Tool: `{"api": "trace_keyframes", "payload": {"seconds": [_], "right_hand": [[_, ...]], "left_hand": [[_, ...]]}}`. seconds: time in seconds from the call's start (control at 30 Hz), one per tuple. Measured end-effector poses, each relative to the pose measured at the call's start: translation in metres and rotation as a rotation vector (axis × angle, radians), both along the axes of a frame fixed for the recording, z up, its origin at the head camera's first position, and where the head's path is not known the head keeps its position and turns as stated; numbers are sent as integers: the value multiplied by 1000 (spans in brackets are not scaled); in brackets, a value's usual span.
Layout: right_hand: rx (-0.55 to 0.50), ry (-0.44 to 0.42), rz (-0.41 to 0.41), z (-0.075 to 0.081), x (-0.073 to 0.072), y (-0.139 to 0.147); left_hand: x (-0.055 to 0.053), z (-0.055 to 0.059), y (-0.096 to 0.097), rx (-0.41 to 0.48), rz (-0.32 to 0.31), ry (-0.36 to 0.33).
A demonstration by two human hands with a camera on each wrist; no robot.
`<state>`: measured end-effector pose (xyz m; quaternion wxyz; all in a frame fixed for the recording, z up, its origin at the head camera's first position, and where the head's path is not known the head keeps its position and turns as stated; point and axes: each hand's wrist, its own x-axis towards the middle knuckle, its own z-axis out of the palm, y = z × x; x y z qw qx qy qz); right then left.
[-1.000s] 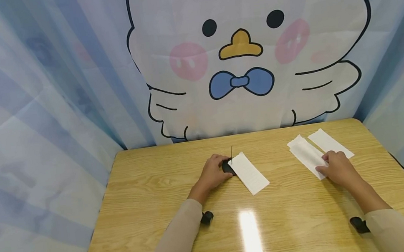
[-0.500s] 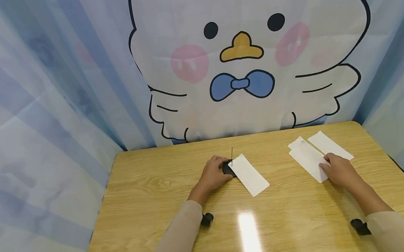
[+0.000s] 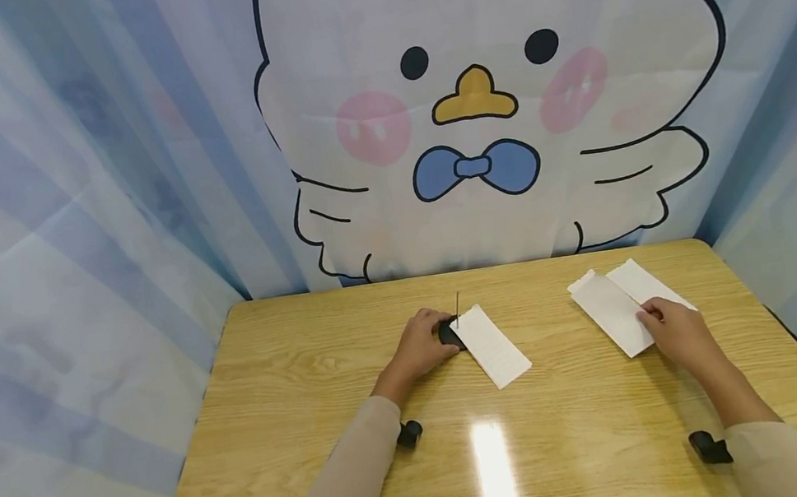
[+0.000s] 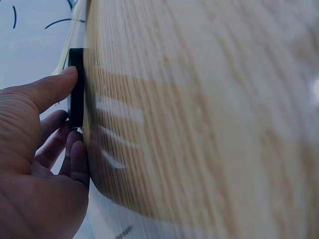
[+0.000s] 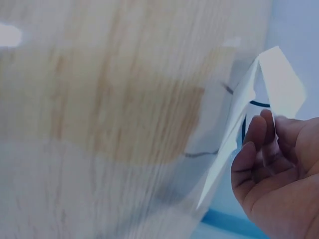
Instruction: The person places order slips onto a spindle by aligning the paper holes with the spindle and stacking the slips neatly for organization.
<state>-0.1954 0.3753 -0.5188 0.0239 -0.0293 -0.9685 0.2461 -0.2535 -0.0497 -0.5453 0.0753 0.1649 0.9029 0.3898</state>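
My left hand [image 3: 421, 343] holds the round black base [image 3: 448, 335] of a paper spike, thumb and fingers at its edge. A thin upright spike [image 3: 458, 306] rises from it, and white paper slips [image 3: 493, 349] lie at its foot, their corner by the spike. In the left wrist view the black base [image 4: 76, 99] is seen edge-on against the thumb. On the right, my right hand [image 3: 677, 332] pinches the edge of a white paper slip [image 3: 606, 312], tilted up in the right wrist view [image 5: 281, 79]. Other white paper [image 5: 227, 139] lies under it on the tabletop.
Another white slip [image 3: 645, 281] lies behind the pinched one, partly covered. The wooden table [image 3: 301, 426] ends at a curtain [image 3: 493, 228] printed with a cartoon bird. Black wrist cameras [image 3: 708, 447] sit at both sleeves.
My right hand has shifted slightly right and raised the edge of a paper slip, which now overlaps the slip behind. The left hand stays on the black base.
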Motion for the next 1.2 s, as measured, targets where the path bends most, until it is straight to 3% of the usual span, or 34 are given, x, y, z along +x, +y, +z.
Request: {"api": "trace_keyframes", "payload": {"seconds": [0.3,0.8,1.2], "right_hand": [[-32,-22,-34,7,1,1],[-84,79,7,21,3,-21],[-93,168,95,34,0,-35]], "left_hand": [[-1,-4,-1,0,-9,3],[-2,-2,-5,36,-10,-31],[-2,15,-13,135,4,-41]]}}
